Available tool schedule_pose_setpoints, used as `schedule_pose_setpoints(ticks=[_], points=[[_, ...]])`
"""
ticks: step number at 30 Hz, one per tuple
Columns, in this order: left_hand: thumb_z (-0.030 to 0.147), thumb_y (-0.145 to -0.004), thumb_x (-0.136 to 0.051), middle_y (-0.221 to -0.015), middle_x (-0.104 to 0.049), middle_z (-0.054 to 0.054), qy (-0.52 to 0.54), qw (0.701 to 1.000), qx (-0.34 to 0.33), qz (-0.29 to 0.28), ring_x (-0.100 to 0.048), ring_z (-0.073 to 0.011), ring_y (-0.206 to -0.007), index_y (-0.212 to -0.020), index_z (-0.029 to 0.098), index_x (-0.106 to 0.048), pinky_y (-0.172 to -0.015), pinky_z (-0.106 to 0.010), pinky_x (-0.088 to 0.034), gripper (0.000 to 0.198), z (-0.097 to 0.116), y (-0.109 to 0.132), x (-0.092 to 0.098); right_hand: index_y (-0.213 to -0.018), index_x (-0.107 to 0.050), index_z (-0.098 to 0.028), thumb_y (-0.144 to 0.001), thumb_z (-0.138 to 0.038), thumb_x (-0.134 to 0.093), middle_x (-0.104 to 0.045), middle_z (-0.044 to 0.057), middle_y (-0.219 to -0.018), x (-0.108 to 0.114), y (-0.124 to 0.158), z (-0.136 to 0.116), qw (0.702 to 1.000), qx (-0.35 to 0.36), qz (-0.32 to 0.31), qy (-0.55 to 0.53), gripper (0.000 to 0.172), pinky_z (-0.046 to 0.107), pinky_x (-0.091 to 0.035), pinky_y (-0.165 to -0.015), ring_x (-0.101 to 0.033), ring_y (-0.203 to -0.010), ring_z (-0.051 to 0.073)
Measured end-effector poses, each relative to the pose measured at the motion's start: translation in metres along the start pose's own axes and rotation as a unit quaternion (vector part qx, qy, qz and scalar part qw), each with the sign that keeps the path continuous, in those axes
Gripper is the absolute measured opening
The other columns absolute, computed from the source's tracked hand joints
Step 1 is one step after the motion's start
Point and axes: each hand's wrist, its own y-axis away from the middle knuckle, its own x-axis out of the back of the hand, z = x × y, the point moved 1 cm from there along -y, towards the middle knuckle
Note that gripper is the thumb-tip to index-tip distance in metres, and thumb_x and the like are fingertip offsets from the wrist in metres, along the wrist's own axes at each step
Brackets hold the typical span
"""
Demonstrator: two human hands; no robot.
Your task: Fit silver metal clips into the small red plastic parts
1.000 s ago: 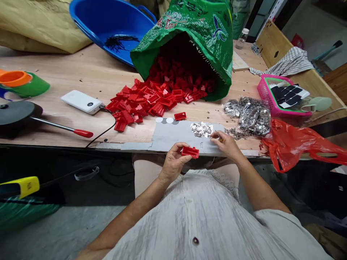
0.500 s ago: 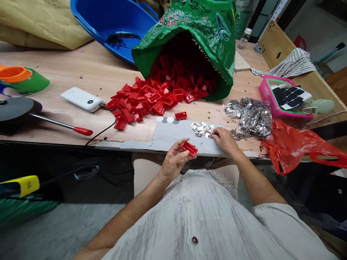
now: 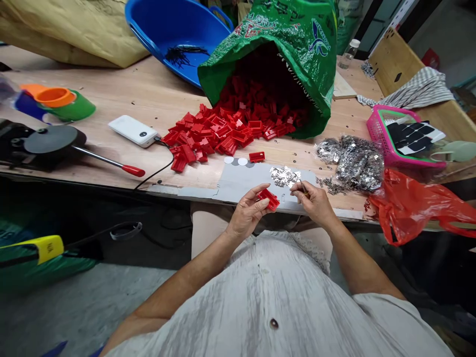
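My left hand (image 3: 248,212) grips a small red plastic housing (image 3: 269,199) between thumb and fingers, its hollow side tilted up, above the table's front edge. To its right, my right hand (image 3: 315,202) is closed in a pinch. A thin dark thing with a brownish part shows between its fingers, too small to name. Just beyond the right fingertips lies a heap of small shiny metal pieces (image 3: 284,176) on a grey sheet (image 3: 238,184). One loose red housing (image 3: 257,157) lies behind the sheet, near a large pile of red housings (image 3: 208,131).
The pile spills from a green woven sack (image 3: 316,64). Behind it stands a blue basin (image 3: 148,29). Left are a white power bank (image 3: 133,131) and a lever with red grip (image 3: 133,170). Right are bagged metal pieces (image 3: 359,166), a pink basket (image 3: 386,144) and a red plastic bag (image 3: 405,203).
My right hand has drawn back from the metal heap and come closer to the red housing, its pinch now turned toward it. The left hand still holds the housing. The view has shifted left.
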Motion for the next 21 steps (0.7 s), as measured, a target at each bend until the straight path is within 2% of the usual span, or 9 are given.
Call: schedule_pose_setpoints(ticks=[3,8,16,21], points=[[0.022,-0.074,-0.077,-0.091,-0.07,-0.003,-0.007,1.0,-0.004,-0.002,-0.068,-0.015,-0.08,-0.12,0.024,-0.065,-0.074,-0.029,-0.056,0.048,-0.001,0.0,-0.001,-0.092,-0.062,-0.023,-0.093,-0.035,-0.053,-0.067,0.004,-0.091,-0.01,0.008,-0.016,0.997,-0.007,-0.017,-0.079,0.015,0.029,-0.045,-0.062,-0.056,-0.061,0.014],[0.022,-0.074,-0.077,-0.092,-0.07,-0.002,-0.008,1.0,-0.006,-0.007,-0.067,-0.0133,-0.078,-0.12,0.025,-0.065,-0.074,-0.028,-0.055,0.048,-0.002,-0.001,-0.003,-0.086,-0.067,-0.025,-0.091,-0.038,-0.059,-0.062,0.006,-0.09,-0.021,0.009,-0.031,0.995,0.057,-0.02,-0.083,0.016,0.034,-0.045,-0.073,-0.057,-0.082,0.021],[0.025,-0.073,-0.078,-0.098,-0.073,-0.005,-0.032,0.999,-0.028,-0.027,-0.068,-0.0184,-0.094,-0.115,0.024,-0.069,-0.084,-0.032,-0.054,0.043,0.003,-0.003,-0.003,-0.088,-0.07,-0.026,-0.09,-0.035,-0.061,-0.062,0.004,-0.087,-0.02,0.009,-0.028,0.989,0.078,-0.07,-0.103,0.013,0.034,-0.044,-0.075,-0.056,-0.082,0.02],[0.022,-0.071,-0.079,-0.096,-0.074,-0.005,-0.031,0.999,-0.028,-0.028,-0.068,-0.0179,-0.092,-0.114,0.023,-0.07,-0.084,-0.031,-0.054,0.043,0.003,-0.002,-0.004,-0.096,-0.067,-0.026,-0.086,-0.038,-0.065,-0.061,0.002,-0.088,-0.02,0.011,-0.019,0.988,0.02,-0.095,-0.12,0.016,0.03,-0.042,-0.067,-0.05,-0.071,0.016]])
